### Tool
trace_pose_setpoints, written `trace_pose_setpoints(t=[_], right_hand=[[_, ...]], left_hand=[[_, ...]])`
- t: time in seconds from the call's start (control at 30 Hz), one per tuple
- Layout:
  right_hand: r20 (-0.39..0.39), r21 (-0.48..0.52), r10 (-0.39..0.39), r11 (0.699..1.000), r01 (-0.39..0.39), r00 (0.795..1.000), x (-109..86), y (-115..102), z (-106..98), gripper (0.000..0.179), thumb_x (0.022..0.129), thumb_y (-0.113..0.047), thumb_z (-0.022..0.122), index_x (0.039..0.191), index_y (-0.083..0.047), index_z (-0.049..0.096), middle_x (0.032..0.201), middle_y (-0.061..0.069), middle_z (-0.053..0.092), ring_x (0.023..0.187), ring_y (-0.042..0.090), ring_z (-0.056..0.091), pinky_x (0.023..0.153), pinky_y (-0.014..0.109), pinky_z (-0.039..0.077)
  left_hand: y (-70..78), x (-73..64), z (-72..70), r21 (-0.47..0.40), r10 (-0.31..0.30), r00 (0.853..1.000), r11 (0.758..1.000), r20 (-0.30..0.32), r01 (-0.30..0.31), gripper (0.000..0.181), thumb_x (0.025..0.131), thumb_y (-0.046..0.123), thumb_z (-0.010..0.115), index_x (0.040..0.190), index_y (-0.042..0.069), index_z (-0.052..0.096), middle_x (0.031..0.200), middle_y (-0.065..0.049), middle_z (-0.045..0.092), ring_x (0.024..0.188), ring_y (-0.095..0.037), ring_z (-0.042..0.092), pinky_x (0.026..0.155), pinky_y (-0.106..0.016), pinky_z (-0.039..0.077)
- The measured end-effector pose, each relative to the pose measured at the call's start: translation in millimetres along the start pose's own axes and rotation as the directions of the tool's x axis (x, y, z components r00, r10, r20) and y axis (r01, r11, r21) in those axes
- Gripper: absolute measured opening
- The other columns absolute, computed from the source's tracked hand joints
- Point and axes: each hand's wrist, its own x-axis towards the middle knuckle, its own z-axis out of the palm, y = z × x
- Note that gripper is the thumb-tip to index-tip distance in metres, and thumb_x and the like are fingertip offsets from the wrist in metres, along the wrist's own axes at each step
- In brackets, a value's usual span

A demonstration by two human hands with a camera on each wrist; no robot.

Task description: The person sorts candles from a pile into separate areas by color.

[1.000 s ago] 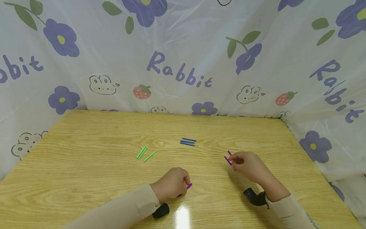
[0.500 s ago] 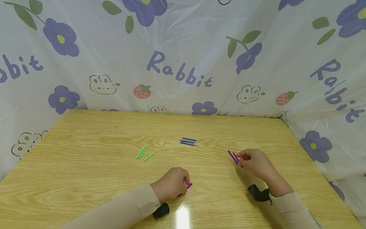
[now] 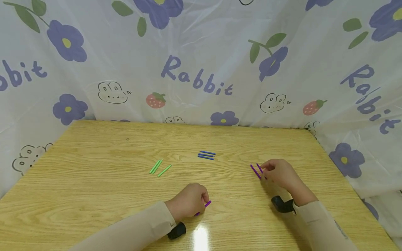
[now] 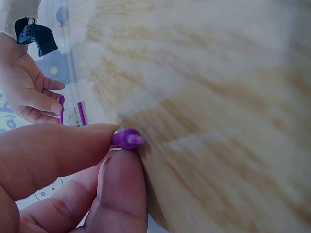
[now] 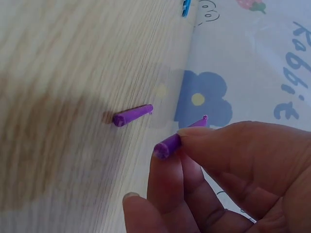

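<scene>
My left hand [image 3: 190, 200] pinches a thin purple candle [image 3: 208, 203] between thumb and fingers, low over the near middle of the table; the candle's wick end [image 4: 132, 139] points at the left wrist camera. At the right, my right hand [image 3: 280, 175] holds a second purple candle [image 5: 167, 146] between thumb and fingertips. Just left of it, a third purple candle [image 3: 255, 171] lies slanted on the wood, apart from the held one. In the right wrist view, that lying candle [image 5: 133, 115] shows whole.
Three blue candles [image 3: 206, 155] lie side by side at the table's middle. Three green candles [image 3: 156, 167] lie further left, one a little apart. A printed curtain [image 3: 201, 62] hangs behind the wooden table [image 3: 94, 174]. Black wrist-worn devices [image 3: 282, 204] jut below both wrists.
My right hand has moved right and slightly away from me with its purple candle, which now sits on the other side of the lying one. The left hand has stayed still.
</scene>
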Motion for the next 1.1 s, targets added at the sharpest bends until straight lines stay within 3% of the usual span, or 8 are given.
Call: trace_pose_setpoints(t=[0.5,1.1], right_hand=[[0.026,-0.064,-0.013,0.998,0.015,1.0,16.9,3.4,-1.2,0.024,0.084,-0.008,0.055,0.106,0.002,0.061,0.093,0.013,0.06,0.073,0.018,0.057,0.067,0.035,0.046],[0.053,-0.134,0.006,0.991,0.002,0.999,30.1,7.7,1.7,0.02,0.081,-0.006,0.058,0.098,0.002,0.064,0.087,0.009,0.062,0.072,0.017,0.055,0.066,0.035,0.046]], left_hand=[[0.1,0.3,-0.1,0.0,0.003,1.0,1.0,-0.005,-0.003,0.021,0.065,-0.015,0.061,0.075,0.003,0.062,0.068,0.0,0.05,0.058,-0.011,0.043,0.048,-0.022,0.037],[2.1,-0.7,-1.0,-0.011,-0.005,1.0,1.0,-0.001,0.005,0.021,0.066,-0.015,0.06,0.076,0.003,0.062,0.068,-0.001,0.049,0.058,-0.012,0.043,0.049,-0.023,0.037]])
